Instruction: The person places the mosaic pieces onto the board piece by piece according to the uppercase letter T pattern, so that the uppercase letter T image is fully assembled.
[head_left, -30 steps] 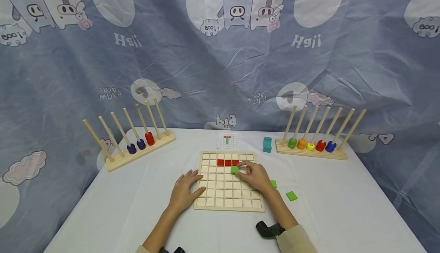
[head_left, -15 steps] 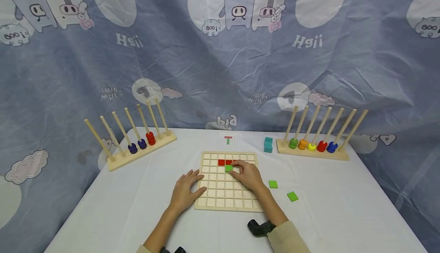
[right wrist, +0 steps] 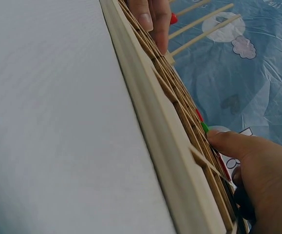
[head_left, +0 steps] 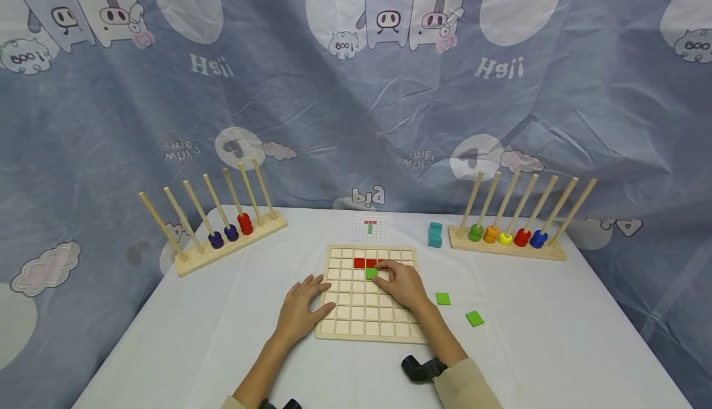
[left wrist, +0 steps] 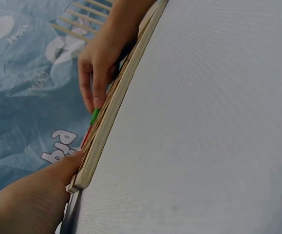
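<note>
In the head view, my right grip [head_left: 405,284] pinches a green tile [head_left: 371,274] below red tiles [head_left: 360,263] on the board [head_left: 356,328], my left grip [head_left: 299,309] (unclenched) touching its edge; the left wrist view shows that pinch edge-on, the right wrist view my thumb [right wrist: 224,140].

The grid board [head_left: 371,314] lies on the table [head_left: 167,353] before the card [head_left: 369,228], left hand [head_left: 299,310] at its left edge, right hand [head_left: 407,285] over its right half. In it, a tile row [head_left: 360,263] sits just behind the pinched tile [head_left: 371,273]. Two loose tiles [head_left: 443,298] lie to the right. A block [head_left: 435,235] stands right of the card, between left rack [head_left: 225,248] and right rack [head_left: 507,249].
</note>
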Available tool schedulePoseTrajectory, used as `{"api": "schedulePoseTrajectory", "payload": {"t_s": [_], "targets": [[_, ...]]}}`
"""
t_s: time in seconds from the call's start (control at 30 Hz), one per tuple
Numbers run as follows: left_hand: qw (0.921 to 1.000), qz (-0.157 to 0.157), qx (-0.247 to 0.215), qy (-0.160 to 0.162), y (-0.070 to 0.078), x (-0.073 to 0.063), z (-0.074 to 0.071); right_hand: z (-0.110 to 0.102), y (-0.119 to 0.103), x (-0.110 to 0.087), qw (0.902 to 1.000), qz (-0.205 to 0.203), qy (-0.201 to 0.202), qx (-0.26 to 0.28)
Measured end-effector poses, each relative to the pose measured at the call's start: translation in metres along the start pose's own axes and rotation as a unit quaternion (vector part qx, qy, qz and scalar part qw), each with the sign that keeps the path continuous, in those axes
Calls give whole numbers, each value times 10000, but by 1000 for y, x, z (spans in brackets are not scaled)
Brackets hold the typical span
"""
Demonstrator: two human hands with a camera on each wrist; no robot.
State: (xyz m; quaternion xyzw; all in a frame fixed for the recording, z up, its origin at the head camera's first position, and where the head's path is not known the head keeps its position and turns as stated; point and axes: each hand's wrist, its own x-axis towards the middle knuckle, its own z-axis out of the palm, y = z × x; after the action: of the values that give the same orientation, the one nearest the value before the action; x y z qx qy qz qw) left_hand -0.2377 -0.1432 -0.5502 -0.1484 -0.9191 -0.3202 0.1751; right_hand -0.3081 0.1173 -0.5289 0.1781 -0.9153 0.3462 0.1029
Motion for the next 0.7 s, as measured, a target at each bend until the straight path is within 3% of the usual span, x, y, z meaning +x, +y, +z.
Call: {"api": "schedulePoseTrajectory", "payload": {"t_s": [0.7], "targets": [[10000,33,22,20,0,1,0,-4,0,-5,9994,200,-107,252]]}}
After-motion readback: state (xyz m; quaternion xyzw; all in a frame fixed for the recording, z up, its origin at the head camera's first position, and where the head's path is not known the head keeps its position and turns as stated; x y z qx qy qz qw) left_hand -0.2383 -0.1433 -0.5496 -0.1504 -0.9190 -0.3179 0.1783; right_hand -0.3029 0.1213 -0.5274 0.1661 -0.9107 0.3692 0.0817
